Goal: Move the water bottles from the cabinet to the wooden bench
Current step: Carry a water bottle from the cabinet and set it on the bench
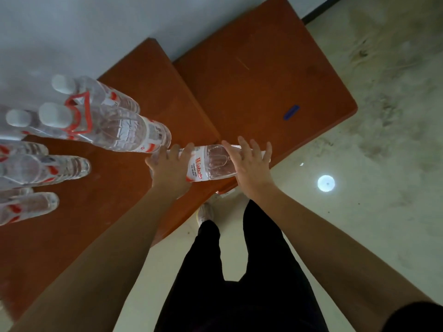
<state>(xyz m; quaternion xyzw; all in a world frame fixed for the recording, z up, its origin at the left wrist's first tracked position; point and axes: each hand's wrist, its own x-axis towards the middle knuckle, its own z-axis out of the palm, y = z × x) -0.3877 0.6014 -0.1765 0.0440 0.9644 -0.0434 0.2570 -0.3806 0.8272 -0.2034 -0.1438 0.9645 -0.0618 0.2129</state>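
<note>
A clear water bottle (208, 165) with a red and white label lies on its side at the front edge of the reddish wooden bench (148, 92). My left hand (171, 167) grips its left end, fingers curled over it. My right hand (249, 164) wraps over its right end. Several more clear bottles (115, 127) with white caps stand upright on the bench's left part, close to the camera. The cabinet is not in view.
A second reddish bench section (263, 68) lies to the right with a blue sticker (291, 112) on it. A grey wall runs behind. Pale, stained floor (371, 152) lies to the right, with a bright light reflection. My dark trousers and a shoe (205, 213) are below.
</note>
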